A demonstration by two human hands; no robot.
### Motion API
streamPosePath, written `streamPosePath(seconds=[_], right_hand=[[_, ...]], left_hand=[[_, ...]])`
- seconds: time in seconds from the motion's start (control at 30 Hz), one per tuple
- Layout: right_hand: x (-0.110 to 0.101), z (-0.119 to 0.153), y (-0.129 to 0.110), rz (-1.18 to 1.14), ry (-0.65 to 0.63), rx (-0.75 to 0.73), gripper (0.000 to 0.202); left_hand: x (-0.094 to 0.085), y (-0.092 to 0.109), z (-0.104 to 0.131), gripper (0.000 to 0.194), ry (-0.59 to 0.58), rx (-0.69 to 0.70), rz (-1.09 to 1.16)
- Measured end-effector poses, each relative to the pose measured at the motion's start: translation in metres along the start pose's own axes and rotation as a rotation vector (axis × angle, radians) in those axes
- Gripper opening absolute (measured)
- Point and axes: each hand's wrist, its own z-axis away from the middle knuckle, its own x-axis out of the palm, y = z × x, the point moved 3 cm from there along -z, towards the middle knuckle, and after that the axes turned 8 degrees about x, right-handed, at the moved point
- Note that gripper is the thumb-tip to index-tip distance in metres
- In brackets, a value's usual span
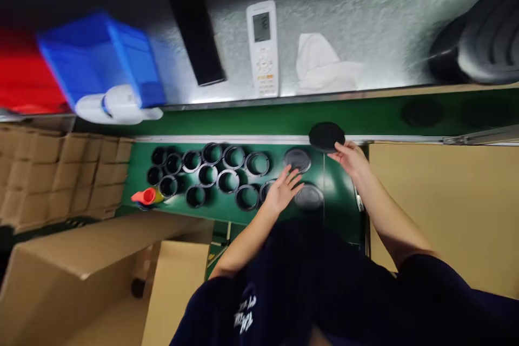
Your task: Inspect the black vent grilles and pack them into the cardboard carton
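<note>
My right hand (352,160) pinches the edge of a flat black round disc (325,136), held up over the back of the green worktop (340,211). Fingers spread and holding nothing, my left hand (283,190) is between two more round discs. One of these, a dark disc (298,159), lies just past its fingertips; the other, a greyer disc (308,196), is to its right. Several black rings (227,180) stand to the left, and my left hand partly covers the nearest one.
A metal shelf (389,38) above carries a phone (198,35), a white remote control (263,48), white tissue (324,65) and a blue bin (101,59). Cardboard boxes (60,173) are stacked at left. An open carton (81,248) stands at lower left, cardboard (441,211) at right.
</note>
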Motion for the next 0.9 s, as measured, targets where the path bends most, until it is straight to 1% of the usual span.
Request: streamPosePath(seconds=[0.07, 0.1, 0.13, 0.17, 0.2, 0.27, 0.3, 0.33, 0.37, 0.4, 0.43, 0.47, 0.53, 0.67, 0.73, 0.8, 0.9], right_hand=[[0.040, 0.057, 0.034, -0.092, -0.226, 0.134, 0.064], [0.056, 0.083, 0.047, -0.067, -0.298, 0.188, 0.062], [0.068, 0.105, 0.055, -0.012, -0.345, 0.190, 0.059], [0.076, 0.121, 0.059, 0.074, -0.353, 0.134, 0.056], [0.081, 0.133, 0.058, 0.190, -0.324, 0.018, 0.053], [0.086, 0.146, 0.045, 0.477, -0.233, -0.333, 0.050], [0.088, 0.150, 0.036, 0.620, -0.221, -0.515, 0.049], [0.092, 0.154, 0.030, 0.746, -0.252, -0.669, 0.048], [0.095, 0.157, 0.025, 0.850, -0.314, -0.782, 0.047], [0.099, 0.160, 0.023, 0.930, -0.383, -0.853, 0.047], [0.103, 0.162, 0.024, 0.992, -0.441, -0.893, 0.046], [0.107, 0.163, 0.026, 1.040, -0.480, -0.910, 0.045], [0.115, 0.166, 0.034, 1.097, -0.515, -0.913, 0.046], [0.130, 0.171, 0.051, 1.060, -0.588, -0.866, 0.063], [0.135, 0.172, 0.055, 1.001, -0.638, -0.791, 0.072], [0.138, 0.172, 0.054, 0.926, -0.661, -0.684, 0.076], [0.135, 0.170, 0.049, 0.787, -0.624, -0.531, 0.075]], left_hand=[[0.011, 0.001, 0.006, 0.039, -0.075, 0.093, 0.101], [0.012, 0.003, 0.010, 0.045, -0.090, 0.138, 0.140], [0.010, 0.006, 0.016, 0.051, -0.093, 0.174, 0.167], [0.007, 0.010, 0.023, 0.057, -0.086, 0.197, 0.183], [0.002, 0.013, 0.031, 0.061, -0.076, 0.206, 0.189], [-0.009, 0.018, 0.049, 0.070, -0.077, 0.171, 0.181], [-0.015, 0.020, 0.058, 0.074, -0.093, 0.142, 0.175], [-0.019, 0.020, 0.066, 0.078, -0.116, 0.118, 0.171], [-0.023, 0.020, 0.074, 0.081, -0.140, 0.101, 0.171], [-0.027, 0.019, 0.081, 0.082, -0.161, 0.092, 0.174], [-0.030, 0.018, 0.087, 0.082, -0.175, 0.089, 0.178], [-0.033, 0.017, 0.092, 0.082, -0.180, 0.091, 0.181], [-0.040, 0.014, 0.100, 0.080, -0.172, 0.095, 0.178], [-0.058, 0.008, 0.111, 0.081, -0.135, 0.013, 0.134], [-0.066, 0.005, 0.114, 0.083, -0.128, -0.032, 0.127], [-0.072, 0.002, 0.115, 0.086, -0.151, -0.053, 0.149], [-0.077, 0.000, 0.115, 0.089, -0.223, -0.065, 0.209]])
